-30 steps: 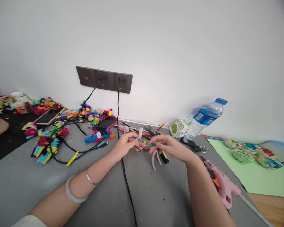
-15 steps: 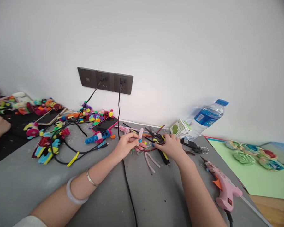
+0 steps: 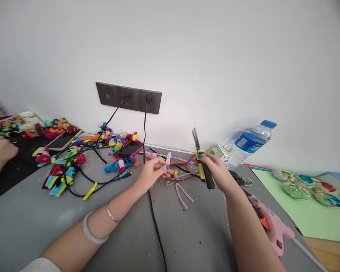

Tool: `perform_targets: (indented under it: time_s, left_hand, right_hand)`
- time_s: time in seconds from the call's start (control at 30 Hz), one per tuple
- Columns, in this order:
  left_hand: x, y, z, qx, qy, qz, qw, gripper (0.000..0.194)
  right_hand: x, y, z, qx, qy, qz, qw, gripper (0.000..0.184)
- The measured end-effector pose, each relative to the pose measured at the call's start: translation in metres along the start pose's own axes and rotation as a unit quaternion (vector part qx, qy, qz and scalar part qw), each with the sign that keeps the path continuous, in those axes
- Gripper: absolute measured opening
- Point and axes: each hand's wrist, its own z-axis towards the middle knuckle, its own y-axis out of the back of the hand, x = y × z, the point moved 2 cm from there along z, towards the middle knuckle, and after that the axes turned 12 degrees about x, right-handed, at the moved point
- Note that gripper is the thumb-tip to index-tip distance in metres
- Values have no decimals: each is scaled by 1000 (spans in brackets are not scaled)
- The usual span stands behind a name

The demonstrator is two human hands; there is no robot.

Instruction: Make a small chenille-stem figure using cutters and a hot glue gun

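My left hand (image 3: 154, 170) pinches a folded pale pink pipe cleaner (image 3: 168, 158), whose looped end sticks up above the fingers. In my right hand (image 3: 215, 170) is a pair of pliers (image 3: 201, 166) with yellow and black handles, raised off the table with the metal jaws pointing up. Below and between the hands lies a bent pink pipe cleaner (image 3: 183, 195). Red and silvery pipe cleaners (image 3: 184, 176) lie behind it, partly hidden by my left fingers.
A black cable (image 3: 155, 223) runs down the grey table (image 3: 124, 241). Colourful pipe-cleaner figures (image 3: 62, 170) and phones (image 3: 127, 149) lie left. A water bottle (image 3: 251, 141), small carton (image 3: 218, 152), keys (image 3: 243, 180) and pink glue gun (image 3: 274, 230) stand or lie right. Another person's hand (image 3: 1, 151) is far left.
My right hand has picked the pliers up from the table and raised them upright. My left hand keeps its pinch on the pink pipe cleaner. The view has shifted slightly.
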Motion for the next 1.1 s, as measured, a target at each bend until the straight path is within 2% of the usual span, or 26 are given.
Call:
perform_targets:
  time_s: [0.07,0.2,0.37,0.5,0.57,0.77,0.9,1.1]
  left_hand:
    - [0,2,0,-11,-4,12,1000,37]
    - [1,5,1,-25,-4,22,999,36]
    - [2,5,1,-30,-11,29,999,35]
    - [1,5,0,-40,-12,35,999,32]
    - [1,6,0,-46,-13,38,998,31]
    - [-1,5,0,-42,-18,55,997,28]
    - [-2,3,-2,-28,-25,98,994,25]
    - [-9,4,-4,-38,-52,166,984,18]
  right_hand:
    - [9,-4,0,69,18,96,993,61]
    - [20,-15,-10,218,-10,163,962,76]
    - [15,-21,-27,397,-75,169,899,78]
    - [13,-27,-30,485,-91,190,849,66]
    - [16,-30,-30,496,-88,201,840,62]
    - [21,-30,-29,479,-72,239,841,57]
    - [19,-28,-29,457,-61,259,849,57]
    - [14,-38,-28,422,-80,248,868,53]
